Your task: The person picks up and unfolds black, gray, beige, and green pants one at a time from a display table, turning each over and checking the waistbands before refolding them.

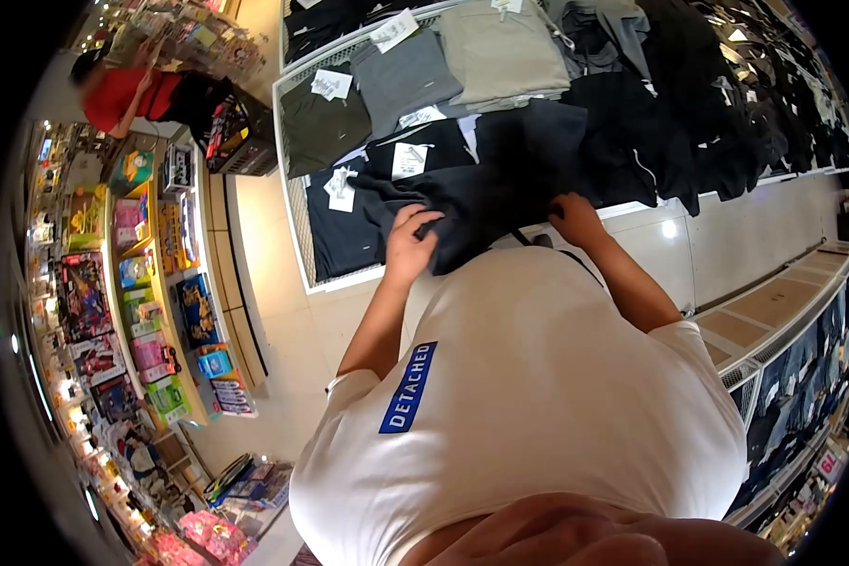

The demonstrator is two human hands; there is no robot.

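Retail shop, folded tagged clothes [500, 57] on display table [297, 217], shelves of boxed toys [141, 283]

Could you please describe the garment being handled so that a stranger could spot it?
Find the white-rimmed display table stacked with folded clothes. At its near edge lies a dark garment, touched by the left hand and right hand. Unlike its neighbours, it is unfolded.
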